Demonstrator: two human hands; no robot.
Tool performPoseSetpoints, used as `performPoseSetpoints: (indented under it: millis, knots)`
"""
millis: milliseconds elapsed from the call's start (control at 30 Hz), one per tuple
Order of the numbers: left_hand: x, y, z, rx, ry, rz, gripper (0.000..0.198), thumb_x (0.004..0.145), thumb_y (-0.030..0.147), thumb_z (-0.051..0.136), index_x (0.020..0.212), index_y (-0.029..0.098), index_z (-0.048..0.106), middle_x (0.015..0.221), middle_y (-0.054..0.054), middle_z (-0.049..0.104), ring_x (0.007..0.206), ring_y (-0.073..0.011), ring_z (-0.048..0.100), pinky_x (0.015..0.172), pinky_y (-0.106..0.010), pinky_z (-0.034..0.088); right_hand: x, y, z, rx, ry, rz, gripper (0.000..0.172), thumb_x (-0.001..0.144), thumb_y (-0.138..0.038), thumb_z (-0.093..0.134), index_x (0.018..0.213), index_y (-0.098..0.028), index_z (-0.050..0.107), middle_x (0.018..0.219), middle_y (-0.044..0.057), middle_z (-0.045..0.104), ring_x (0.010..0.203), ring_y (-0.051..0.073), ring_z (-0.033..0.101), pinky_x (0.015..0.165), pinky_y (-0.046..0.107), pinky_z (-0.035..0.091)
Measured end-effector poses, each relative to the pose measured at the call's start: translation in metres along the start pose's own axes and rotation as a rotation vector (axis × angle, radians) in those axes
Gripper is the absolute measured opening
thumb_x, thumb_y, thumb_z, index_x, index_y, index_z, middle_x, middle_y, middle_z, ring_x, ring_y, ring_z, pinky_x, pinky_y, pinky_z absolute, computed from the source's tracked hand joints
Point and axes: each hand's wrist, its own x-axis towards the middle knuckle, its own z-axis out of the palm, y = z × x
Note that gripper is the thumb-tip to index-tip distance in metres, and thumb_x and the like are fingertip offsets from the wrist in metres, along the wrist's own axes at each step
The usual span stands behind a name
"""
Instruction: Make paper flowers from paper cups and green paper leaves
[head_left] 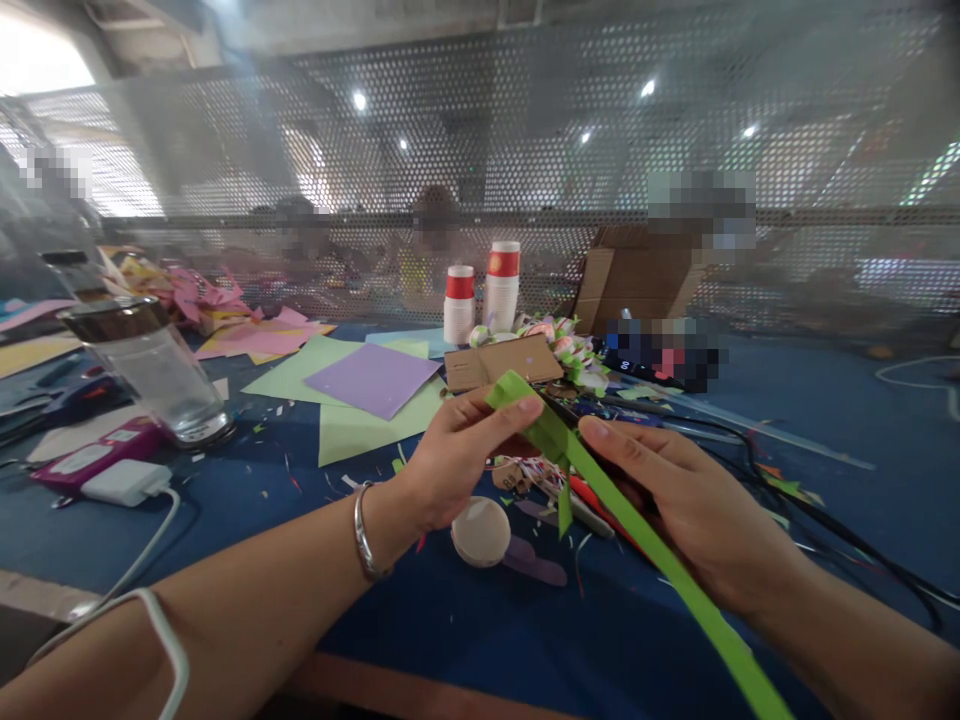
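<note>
The left hand (450, 460) holds the upper end of a green paper strip (645, 545) above the table (465, 640), its fingers (525, 407) pressed together in a pinch on the paper. The right hand (697, 515) is just beside it. Its thumb lies against the strip's edge and its other fingers curl loosely underneath, so the paper sits in a light grip. From there the strip runs down across the right palm and out toward the lower right corner of the view. Near the left pinch the strip looks folded over, and a short green flap hangs below the fold.

The paper looks thin and long. A sideways pull between the two hands could twist it, crease it off-line or tear it at the fold. The loose lower end hangs free near the black cables (825, 500) and could catch on them. It could also sweep up the paper scraps (300, 480) lying on the blue surface.

A round tan lid (481, 532) lies right under the hands. A glass jar (154, 370) stands well apart on the left, next to a white charger (124, 482). A wide swing of the left forearm could knock it.
</note>
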Motion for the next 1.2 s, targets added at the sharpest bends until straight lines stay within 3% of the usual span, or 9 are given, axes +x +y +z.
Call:
performPoseSetpoints:
  millis: [100,267,433,567,733,900,1067,1200]
  knots:
    - [0.000,0.000,-0.003,0.090,-0.022,0.060,0.032,0.082,0.048,0.082,0.083,0.016,0.077,0.085,-0.007,0.077,0.077,-0.0162,0.070,0.083,-0.032,0.057,-0.001,0.000,-0.001,0.019,0.012,0.030,0.040,0.077,-0.060,0.082,0.074,-0.022,0.070,0.054,0.000,0.060,0.040,0.012,0.045,0.035,0.023,0.034]
    - [0.003,-0.003,-0.006,0.188,-0.004,0.070,0.034,0.079,0.050,0.084,0.085,0.017,0.079,0.084,-0.005,0.076,0.078,-0.0137,0.068,0.082,-0.029,0.057,0.000,0.001,-0.002,0.074,-0.020,0.081,0.043,0.068,-0.062,0.089,0.074,-0.023,0.072,0.055,0.000,0.064,0.042,0.012,0.052,0.038,0.023,0.040]
    - [0.004,-0.003,-0.007,0.205,0.006,0.077,0.033,0.078,0.050,0.085,0.081,0.018,0.079,0.082,-0.003,0.075,0.076,-0.0121,0.066,0.078,-0.026,0.056,0.003,-0.002,-0.004,-0.060,-0.007,-0.016,0.051,0.069,-0.068,0.086,0.070,-0.019,0.072,0.050,-0.001,0.058,0.040,0.007,0.040,0.038,0.021,0.027]
    - [0.004,-0.002,-0.008,0.236,-0.004,0.091,0.035,0.078,0.051,0.085,0.081,0.017,0.079,0.079,-0.004,0.073,0.077,-0.0133,0.066,0.078,-0.027,0.056,0.004,-0.003,-0.006,-0.095,-0.022,-0.033,0.048,0.072,-0.064,0.085,0.069,-0.018,0.072,0.053,0.000,0.061,0.043,0.008,0.041,0.040,0.022,0.024]
    - [0.006,-0.004,-0.008,0.257,-0.001,0.098,0.034,0.079,0.051,0.083,0.080,0.018,0.079,0.077,-0.004,0.073,0.077,-0.0147,0.065,0.078,-0.028,0.056,0.005,-0.003,-0.005,-0.081,-0.029,-0.059,0.043,0.070,-0.058,0.088,0.065,-0.019,0.070,0.051,-0.003,0.055,0.043,0.007,0.037,0.041,0.021,0.025]
    - [0.009,-0.004,-0.011,0.316,0.016,0.128,0.030,0.083,0.048,0.080,0.080,0.018,0.079,0.077,-0.004,0.073,0.075,-0.0147,0.065,0.077,-0.029,0.055,0.004,-0.003,-0.001,-0.005,-0.040,-0.023,0.047,0.069,-0.061,0.087,0.063,-0.020,0.066,0.054,-0.001,0.059,0.044,0.009,0.045,0.041,0.022,0.030]
    - [0.009,0.000,-0.015,0.427,0.063,0.189,0.024,0.086,0.042,0.077,0.082,0.018,0.079,0.079,-0.004,0.075,0.076,-0.0148,0.064,0.072,-0.027,0.051,0.003,-0.001,-0.001,0.015,-0.007,-0.024,0.055,0.073,-0.066,0.084,0.061,-0.019,0.057,0.050,-0.006,0.038,0.040,0.004,0.029,0.037,0.020,0.016]
    - [0.009,0.000,-0.016,0.424,0.040,0.167,0.024,0.086,0.041,0.077,0.082,0.018,0.079,0.079,-0.004,0.075,0.075,-0.0139,0.063,0.073,-0.027,0.050,0.003,-0.001,0.000,-0.005,0.006,-0.021,0.060,0.069,-0.067,0.086,0.060,-0.019,0.052,0.050,-0.007,0.036,0.040,0.003,0.024,0.037,0.019,0.013]
